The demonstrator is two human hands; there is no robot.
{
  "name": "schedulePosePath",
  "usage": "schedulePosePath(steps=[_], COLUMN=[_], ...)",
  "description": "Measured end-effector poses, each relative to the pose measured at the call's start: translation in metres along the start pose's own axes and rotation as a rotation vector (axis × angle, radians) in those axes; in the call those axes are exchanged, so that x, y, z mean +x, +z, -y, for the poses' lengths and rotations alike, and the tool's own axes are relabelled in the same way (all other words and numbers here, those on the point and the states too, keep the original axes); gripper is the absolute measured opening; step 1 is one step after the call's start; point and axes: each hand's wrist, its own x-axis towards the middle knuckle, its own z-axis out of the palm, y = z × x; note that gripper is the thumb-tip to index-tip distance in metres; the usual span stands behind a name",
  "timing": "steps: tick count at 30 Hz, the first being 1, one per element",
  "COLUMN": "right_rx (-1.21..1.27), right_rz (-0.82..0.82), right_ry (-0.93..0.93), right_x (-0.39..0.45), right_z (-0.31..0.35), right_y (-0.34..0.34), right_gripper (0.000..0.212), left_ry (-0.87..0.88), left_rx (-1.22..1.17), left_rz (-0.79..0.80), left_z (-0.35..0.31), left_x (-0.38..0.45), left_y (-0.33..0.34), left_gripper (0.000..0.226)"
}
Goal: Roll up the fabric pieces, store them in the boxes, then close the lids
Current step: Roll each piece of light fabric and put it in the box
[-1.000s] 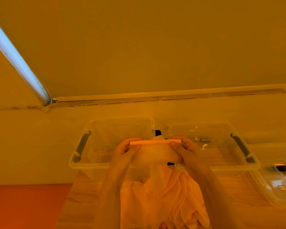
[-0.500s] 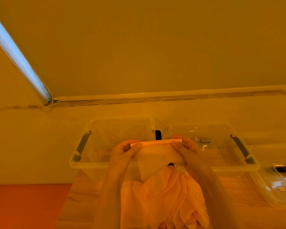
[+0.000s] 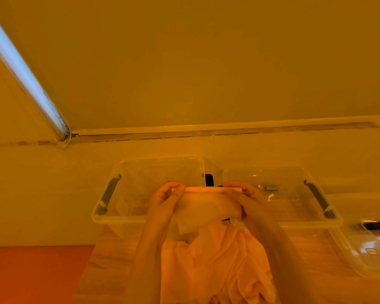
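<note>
We see a strip light [image 3: 24, 73] slanting down the wall at far left, and below it an orange mat [image 3: 31, 273] beside the wooden bench [image 3: 110, 266].

Just left of our fingers sits the left box [image 3: 127, 218], clear plastic with a dark handle on its outer end, its lid off. Our left hand [image 3: 165, 199] is raised in front of this box, thumb and curled fingers [image 3: 180, 189] pinching the left end of a thin rolled edge of the fabric piece [image 3: 208, 207]. That rolled edge stretches straight across between the two hands, and the pale cloth hangs down from it in a loose flap.

Below the fingers, nearer to us, the rest of the fabric lies in a crumpled peach heap [image 3: 224, 266] on the bench, between our forearms.

Our right hand [image 3: 244, 198] pinches the right end of the roll in the same way, fingers curled over the top.

Just right of those fingers stands the right box [image 3: 294, 222], also open, with a dark handle on its far end and a small grey object on its floor. Further right, a clear lid [image 3: 369, 253] lies flat on the bench, touching that box's corner.
</note>
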Motion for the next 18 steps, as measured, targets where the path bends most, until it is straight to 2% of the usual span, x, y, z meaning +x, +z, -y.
schedulePosePath(steps=[4,6,10,18], right_rx=[-0.043,-0.048,0.012,-0.007], right_rz=[-0.021,-0.026,-0.015,-0.025], right_ry=[-0.038,-0.055,-0.035,-0.026], right_x=[-0.0011,-0.0015,-0.0015,-0.0041], right_z=[0.0015,0.0013,0.0033,0.0019], right_y=[-0.0004,-0.0022,-0.0053,-0.0065], right_gripper=[0.01,0.012,0.016,0.015], left_ry=[0.014,0.001,-0.048,-0.002], left_rx=[0.019,0.004,-0.008,-0.07], left_rz=[0.01,0.059,0.073,0.074], left_z=[0.0009,0.0009,-0.0016,-0.0035], left_x=[-0.001,-0.0018,-0.0052,-0.0095], left_y=[0.0012,0.0005,0.0028,0.0048], left_gripper=[0.009,0.017,0.011,0.016])
